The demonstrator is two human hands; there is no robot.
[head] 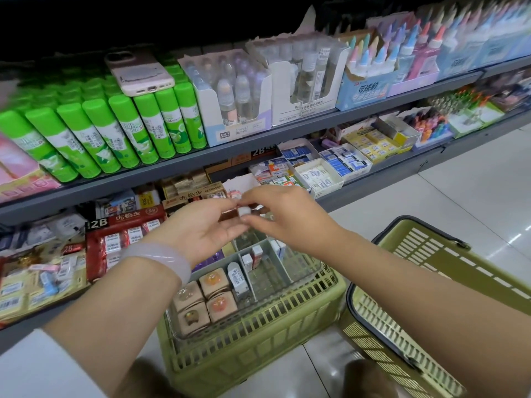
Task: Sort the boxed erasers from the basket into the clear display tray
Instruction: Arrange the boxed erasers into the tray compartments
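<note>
Both bare forearms are reaching forward from the bottom corners and converging toward the middle. The left hand [201, 225] is lying palm up, fingers curling lightly, its thumb and fingertips pinching something small where the hands meet. A pale bangle [161, 258] is sitting on the left wrist. The right hand [284, 216] is turning palm down, knuckles up, its fingers bending inward and its fingertips touching the left hand's fingertips, pinching at the same spot.
</note>
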